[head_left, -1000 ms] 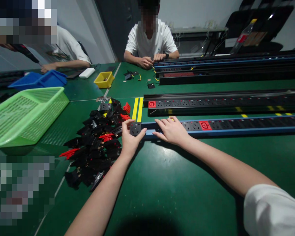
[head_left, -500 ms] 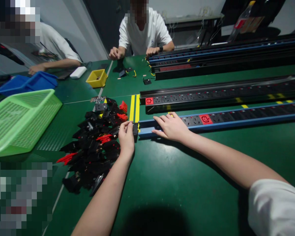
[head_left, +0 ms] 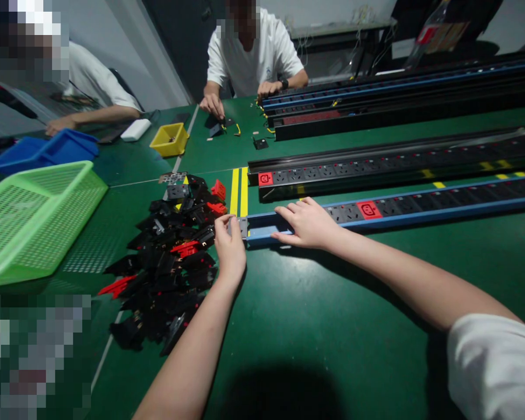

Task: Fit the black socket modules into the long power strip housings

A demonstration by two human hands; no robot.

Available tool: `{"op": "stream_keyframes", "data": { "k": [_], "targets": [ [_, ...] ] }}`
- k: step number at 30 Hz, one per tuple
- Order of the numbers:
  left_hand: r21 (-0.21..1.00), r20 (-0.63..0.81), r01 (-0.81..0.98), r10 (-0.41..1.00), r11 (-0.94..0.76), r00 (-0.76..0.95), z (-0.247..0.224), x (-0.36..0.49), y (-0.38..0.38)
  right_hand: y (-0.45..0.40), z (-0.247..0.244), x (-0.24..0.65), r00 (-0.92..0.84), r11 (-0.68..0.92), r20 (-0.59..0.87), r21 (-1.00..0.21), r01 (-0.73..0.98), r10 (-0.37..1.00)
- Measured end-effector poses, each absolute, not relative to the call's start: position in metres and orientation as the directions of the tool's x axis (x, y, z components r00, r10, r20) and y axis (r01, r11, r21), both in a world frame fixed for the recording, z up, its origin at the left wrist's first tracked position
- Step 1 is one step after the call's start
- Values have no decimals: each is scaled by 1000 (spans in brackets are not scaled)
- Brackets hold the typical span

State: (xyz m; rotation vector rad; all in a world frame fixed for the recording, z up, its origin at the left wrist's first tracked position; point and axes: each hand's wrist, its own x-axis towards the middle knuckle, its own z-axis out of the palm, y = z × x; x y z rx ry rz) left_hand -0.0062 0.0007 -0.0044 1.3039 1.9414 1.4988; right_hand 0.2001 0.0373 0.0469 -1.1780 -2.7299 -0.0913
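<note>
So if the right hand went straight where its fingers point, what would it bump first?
Probably the socket piece in the left hand, by the blue rail's end. The right hand's height is hard to judge.

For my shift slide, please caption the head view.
Left hand holds a socket module at one end of a blue rail; right hand rests across it.

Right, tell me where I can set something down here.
Roomiest: the green tabletop bordered by the blue rail, left forearm and right forearm. A smaller patch lies between the yellow bin and black rail. Crowded: the module pile and far rails.
</note>
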Motion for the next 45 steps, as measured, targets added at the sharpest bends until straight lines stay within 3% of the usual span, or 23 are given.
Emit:
{"op": "stream_keyframes", "data": {
  "k": [6, 10, 19, 25, 45],
  "targets": [
    [857, 249, 514, 852, 27, -460, -9, -10, 1, 59, 60, 220, -754, 746, 53, -199, 635, 655],
    [849, 249, 528, 872, 12, -421, -10, -11, 1, 66, 57, 228, -759, 736, 61, -306, 604, 648],
    [852, 195, 522, 897, 45, -396, -10, -4, 2, 60, 53, 226, -740, 731, 85, -268, 627, 667],
    [782, 215, 619, 902, 71, -375, -12, -2, 0, 61, 53, 226, -741, 733, 86, -259, 628, 666],
    [783, 277, 621, 909, -26, -311, -9, -5, 0, 57, 56, 225, -742, 734, 81, -251, 631, 666]
  ]
}}
